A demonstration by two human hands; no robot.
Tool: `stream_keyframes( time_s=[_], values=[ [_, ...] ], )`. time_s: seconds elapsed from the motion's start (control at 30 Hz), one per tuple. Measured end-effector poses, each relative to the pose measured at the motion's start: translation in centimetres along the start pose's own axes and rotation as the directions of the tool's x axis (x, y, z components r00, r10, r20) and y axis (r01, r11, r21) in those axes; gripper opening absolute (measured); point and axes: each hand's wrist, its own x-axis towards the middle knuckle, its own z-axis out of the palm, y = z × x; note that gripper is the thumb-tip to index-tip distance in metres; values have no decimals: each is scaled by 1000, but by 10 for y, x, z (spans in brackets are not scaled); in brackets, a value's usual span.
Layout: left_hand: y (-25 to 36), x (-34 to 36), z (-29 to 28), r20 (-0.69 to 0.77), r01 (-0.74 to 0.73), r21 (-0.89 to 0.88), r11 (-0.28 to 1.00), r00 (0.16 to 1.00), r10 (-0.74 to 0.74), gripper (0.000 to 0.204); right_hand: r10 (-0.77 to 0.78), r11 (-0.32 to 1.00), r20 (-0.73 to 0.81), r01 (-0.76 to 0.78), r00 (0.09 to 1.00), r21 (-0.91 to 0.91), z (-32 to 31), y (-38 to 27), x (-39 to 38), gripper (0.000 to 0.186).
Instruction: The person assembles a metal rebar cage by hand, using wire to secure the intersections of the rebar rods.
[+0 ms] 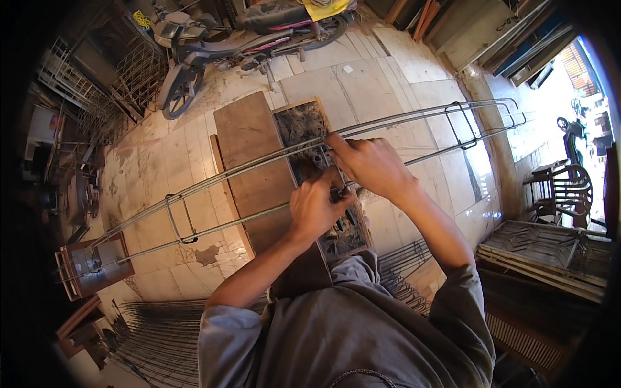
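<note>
Long thin steel rods run across in front of me, with another steel rod nearer my body. A bent rectangular wire stirrup joins them on the left, and a second stirrup on the right. My left hand is closed at the near rod, its fingertips bunched. Close beside it, my right hand pinches at the far rods. Whatever sits between the fingers is hidden. Below both hands lies a shallow wooden tray of dark, cluttered bits, against a brown wooden board.
A motorbike stands at the far side. On the left, a small box-like stand lies under the rods' ends. Many bent bars lie near left. To the right are a wooden chair and stacked carved panels.
</note>
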Motion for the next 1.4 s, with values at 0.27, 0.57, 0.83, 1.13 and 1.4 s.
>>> stream_keyframes(
  time_s=[0.27,0.57,0.83,1.13,1.4],
  values=[
    [-19,3,-14,150,-127,-198,972,976,159,22,514,732,-74,-391,855,559,11,-31,-79,17],
    [-22,9,-13,133,-35,-252,967,989,71,9,595,675,-267,-292,758,677,78,-46,-86,23],
    [-22,13,-12,139,-11,-273,962,989,51,10,482,811,-389,-233,785,536,84,-46,-81,16],
    [-28,12,-14,188,-1,-319,948,980,64,8,473,837,-429,-242,769,490,81,-56,-77,11],
    [-28,9,-13,158,-28,-303,953,984,79,8,447,870,-454,-256,771,421,84,-61,-79,11]
  ],
)
